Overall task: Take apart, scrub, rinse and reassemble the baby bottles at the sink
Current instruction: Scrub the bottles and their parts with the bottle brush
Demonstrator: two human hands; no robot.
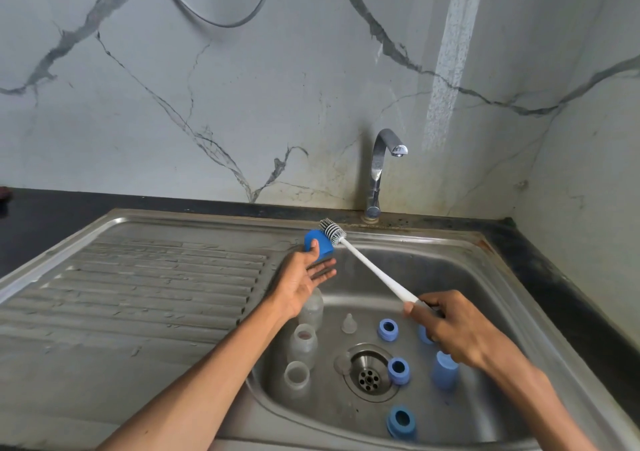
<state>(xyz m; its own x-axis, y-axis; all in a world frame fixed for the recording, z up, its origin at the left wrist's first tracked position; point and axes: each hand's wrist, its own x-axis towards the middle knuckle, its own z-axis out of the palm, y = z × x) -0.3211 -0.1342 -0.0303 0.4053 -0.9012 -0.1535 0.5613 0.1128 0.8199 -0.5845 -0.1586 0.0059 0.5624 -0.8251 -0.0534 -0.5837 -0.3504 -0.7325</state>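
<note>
**Scrubbing station: blue cap under the brush**

Holding a blue cap at the sink's back-left rim, the left hand lay palm-up with fingers nearly straight, thumb against the cap's side. Right hand gripped the white handle of the bottle brush, fingers curled round its end; the bristle head touched the cap's top.

Sink basin contents:
- 3 clear bottles along the left wall, open mouths showing on 2.
- 1 clear teat, upright, near the bottles.
- 3 blue rings around the drain.
- 1 light-blue cap, below the right wrist.

Faucet stood behind the basin; drainboard lay left.
</note>
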